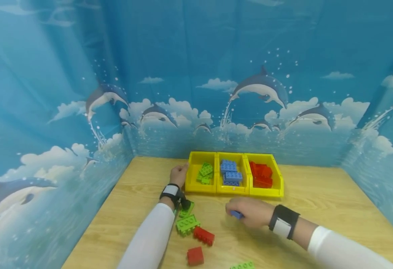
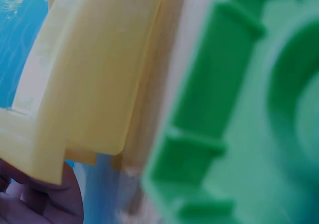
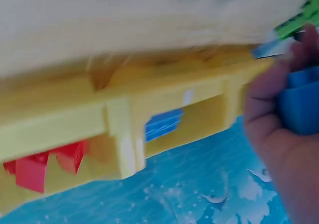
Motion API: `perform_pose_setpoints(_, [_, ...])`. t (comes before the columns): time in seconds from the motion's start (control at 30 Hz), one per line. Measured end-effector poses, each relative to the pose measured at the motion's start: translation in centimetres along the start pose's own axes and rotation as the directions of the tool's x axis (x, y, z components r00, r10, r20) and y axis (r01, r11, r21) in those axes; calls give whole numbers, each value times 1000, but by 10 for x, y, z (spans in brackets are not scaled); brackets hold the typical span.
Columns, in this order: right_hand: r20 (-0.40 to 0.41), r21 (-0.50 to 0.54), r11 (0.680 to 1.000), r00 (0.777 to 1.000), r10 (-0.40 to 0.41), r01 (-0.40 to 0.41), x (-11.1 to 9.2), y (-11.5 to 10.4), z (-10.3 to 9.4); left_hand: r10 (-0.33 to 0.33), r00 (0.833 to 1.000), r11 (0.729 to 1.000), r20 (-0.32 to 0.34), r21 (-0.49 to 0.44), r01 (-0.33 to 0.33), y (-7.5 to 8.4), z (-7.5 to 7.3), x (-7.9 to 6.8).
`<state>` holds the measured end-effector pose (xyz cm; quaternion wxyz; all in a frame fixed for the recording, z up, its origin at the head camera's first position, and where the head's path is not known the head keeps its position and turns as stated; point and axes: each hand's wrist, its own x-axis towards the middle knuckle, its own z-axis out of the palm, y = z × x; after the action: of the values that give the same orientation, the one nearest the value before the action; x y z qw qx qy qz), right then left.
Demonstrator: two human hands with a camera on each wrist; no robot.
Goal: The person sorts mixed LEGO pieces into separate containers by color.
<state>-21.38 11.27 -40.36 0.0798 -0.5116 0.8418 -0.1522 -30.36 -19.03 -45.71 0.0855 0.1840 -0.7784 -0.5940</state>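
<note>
At the left side of the yellow bins, my left hand (image 1: 178, 175) grips the edge of the left yellow bin (image 1: 201, 188). In the left wrist view its curled fingers (image 2: 60, 196) meet the bin's corner. My right hand (image 1: 252, 212) holds a blue toy brick (image 1: 237, 215) over the table, in front of the middle bin. That brick shows large and partly cut off in the right wrist view. Green bricks (image 1: 205, 171) lie in the left bin, blue bricks (image 1: 231, 176) in the middle one and red bricks (image 1: 261, 175) in the right one.
On the wooden table (image 1: 122, 220), a green brick (image 1: 187, 225) and another partly under my left wrist lie near a ridged red brick (image 1: 204, 236). Closer in are a red brick (image 1: 195, 256) and a green brick (image 1: 243, 265). A dolphin-print curtain (image 1: 196, 74) surrounds the table.
</note>
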Motion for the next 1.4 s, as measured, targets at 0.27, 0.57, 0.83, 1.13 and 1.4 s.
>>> perform_pose_setpoints(0.27, [-187,-197,965,973,138,-175,46,35,-25,-13,1000,1000,12,15,13,-2,-1,3])
perform_pose_setpoints(0.57, [-378,-263,904,898,224,-336,87,81,-27,7,1000,1000,18,24,-7,-4,0,4])
perform_pose_setpoints(0.83, [-372,-294,886,897,241,-359,97,100,-15,19,998,996,67,85,-25,-1,-2,7])
perform_pose_setpoints(1.13, [-355,-341,846,889,288,-410,95,95,-12,52,978,982,200,167,-86,9,-11,3])
perform_pose_setpoints(1.4, [-468,-321,870,862,197,-374,99,73,-12,58,961,959,269,251,-128,14,-16,5])
